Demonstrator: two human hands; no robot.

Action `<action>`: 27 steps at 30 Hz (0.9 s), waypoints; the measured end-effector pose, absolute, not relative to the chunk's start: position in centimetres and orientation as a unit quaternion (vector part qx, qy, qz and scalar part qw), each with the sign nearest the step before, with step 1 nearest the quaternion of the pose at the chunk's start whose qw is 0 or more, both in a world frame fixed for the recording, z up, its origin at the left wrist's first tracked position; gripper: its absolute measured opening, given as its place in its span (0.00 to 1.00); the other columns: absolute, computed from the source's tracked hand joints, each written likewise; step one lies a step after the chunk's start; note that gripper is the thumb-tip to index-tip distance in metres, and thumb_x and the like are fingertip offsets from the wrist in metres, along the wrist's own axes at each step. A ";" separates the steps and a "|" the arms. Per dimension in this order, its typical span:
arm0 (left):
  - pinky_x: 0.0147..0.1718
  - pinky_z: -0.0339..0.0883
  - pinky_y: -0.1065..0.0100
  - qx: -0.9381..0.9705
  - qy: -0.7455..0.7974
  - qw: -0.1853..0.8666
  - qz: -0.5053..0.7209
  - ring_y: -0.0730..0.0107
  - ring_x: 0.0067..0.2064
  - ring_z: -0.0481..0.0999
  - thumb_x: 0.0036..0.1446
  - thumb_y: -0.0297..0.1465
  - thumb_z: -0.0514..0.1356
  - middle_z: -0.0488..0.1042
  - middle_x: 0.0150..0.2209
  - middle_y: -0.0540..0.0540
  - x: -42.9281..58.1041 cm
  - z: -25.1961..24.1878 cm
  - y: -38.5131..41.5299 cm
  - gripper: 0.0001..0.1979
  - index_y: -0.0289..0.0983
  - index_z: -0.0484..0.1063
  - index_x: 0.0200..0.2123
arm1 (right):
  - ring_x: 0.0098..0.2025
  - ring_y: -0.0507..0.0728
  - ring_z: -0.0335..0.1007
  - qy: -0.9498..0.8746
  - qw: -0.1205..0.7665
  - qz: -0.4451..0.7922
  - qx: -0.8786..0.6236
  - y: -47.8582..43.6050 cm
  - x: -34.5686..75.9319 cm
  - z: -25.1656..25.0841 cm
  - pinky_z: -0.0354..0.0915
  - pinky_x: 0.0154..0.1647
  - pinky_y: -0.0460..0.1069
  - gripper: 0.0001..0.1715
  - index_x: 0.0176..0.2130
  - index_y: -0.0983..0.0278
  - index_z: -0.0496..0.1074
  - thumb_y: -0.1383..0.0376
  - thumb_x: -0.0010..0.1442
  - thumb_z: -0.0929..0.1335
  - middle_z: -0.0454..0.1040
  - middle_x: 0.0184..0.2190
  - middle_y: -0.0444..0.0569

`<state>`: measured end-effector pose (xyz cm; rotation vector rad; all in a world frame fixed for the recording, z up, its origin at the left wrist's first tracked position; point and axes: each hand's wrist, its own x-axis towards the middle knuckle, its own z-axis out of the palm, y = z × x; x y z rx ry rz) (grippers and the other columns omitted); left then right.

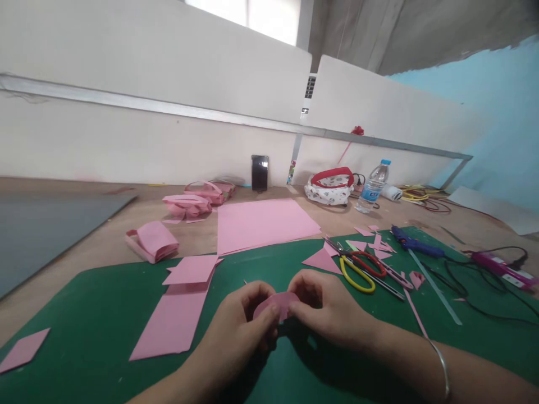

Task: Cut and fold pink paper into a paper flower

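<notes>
Between my two hands is a small curved piece of pink paper (283,303), held above the green cutting mat (236,269). My left hand (246,322) pinches its left side between thumb and fingers. On the other side, my right hand (326,306) grips the right edge, thumb in front. Left of my hands lies a long pink paper strip (168,325), with a folded pink sheet (191,269) at its upper end. Right of them are scissors (357,272) with red and yellow handles, among pink paper scraps (322,261).
Pink sheets (265,221) lie behind the mat, near folded pink paper pieces (154,240). A phone (260,173) leans against the partition. A white pouch (329,188) and water bottle (373,188) stand at the back. A blue glue gun (416,244) and a corded power strip (503,269) are at right.
</notes>
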<state>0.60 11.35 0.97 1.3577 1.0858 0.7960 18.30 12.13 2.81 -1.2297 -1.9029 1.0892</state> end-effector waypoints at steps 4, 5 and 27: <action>0.19 0.57 0.73 0.561 0.467 0.593 0.341 0.76 0.20 0.65 0.55 0.38 0.58 0.68 0.19 0.56 0.6 1.0 11.4 0.10 0.38 0.66 0.28 | 0.25 0.48 0.59 -0.726 0.314 0.397 -0.466 12.0 18.4 3.1 0.56 0.24 0.44 0.01 0.30 0.66 0.68 0.71 0.54 0.67 0.67 0.23 0.41; 0.19 0.57 0.73 0.559 0.467 0.596 0.338 0.76 0.20 0.66 0.56 0.38 0.58 0.68 0.19 0.56 0.6 1.1 11.4 0.10 0.38 0.66 0.28 | 0.25 0.48 0.59 -0.728 0.311 0.397 -0.464 12.0 18.5 3.2 0.56 0.24 0.44 0.01 0.30 0.66 0.68 0.71 0.54 0.67 0.66 0.23 0.40; 0.16 0.51 0.75 0.568 0.490 0.567 0.341 0.75 0.19 0.60 0.48 0.39 0.64 0.63 0.17 0.57 0.8 1.5 11.5 0.10 0.39 0.71 0.27 | 0.25 0.48 0.61 -0.781 0.274 0.343 -0.444 12.1 19.2 3.0 0.58 0.25 0.42 0.02 0.32 0.67 0.72 0.71 0.55 0.68 0.68 0.23 0.40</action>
